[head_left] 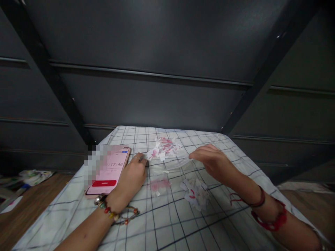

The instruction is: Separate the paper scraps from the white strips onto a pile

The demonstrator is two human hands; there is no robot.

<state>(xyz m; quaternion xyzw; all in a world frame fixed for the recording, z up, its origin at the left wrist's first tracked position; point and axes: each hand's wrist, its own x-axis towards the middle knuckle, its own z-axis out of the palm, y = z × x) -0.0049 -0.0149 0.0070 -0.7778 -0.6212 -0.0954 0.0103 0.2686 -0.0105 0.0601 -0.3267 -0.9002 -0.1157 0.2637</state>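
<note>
A clear plastic bag [180,163] lies on the checked cloth between my hands, its near edges hard to make out. My right hand [213,162] pinches its upper right edge and lifts it slightly. At the left edge of the bag, my left hand [134,174] rests low with its fingers bent and closed on it; the fingertips are partly hidden. Just beyond the bag sits a pile of white and pink paper scraps [166,148]. Pinkish pieces [159,185] show nearer me, seemingly under or in the plastic. A second heap of scraps [195,193] lies below my right hand.
A phone [111,170] with a running timer lies left of my left hand, close to my wrist. The checked cloth [167,226] covers the table. Dark panels [157,97] rise behind its far edge. Wooden floor [54,190] shows at the left.
</note>
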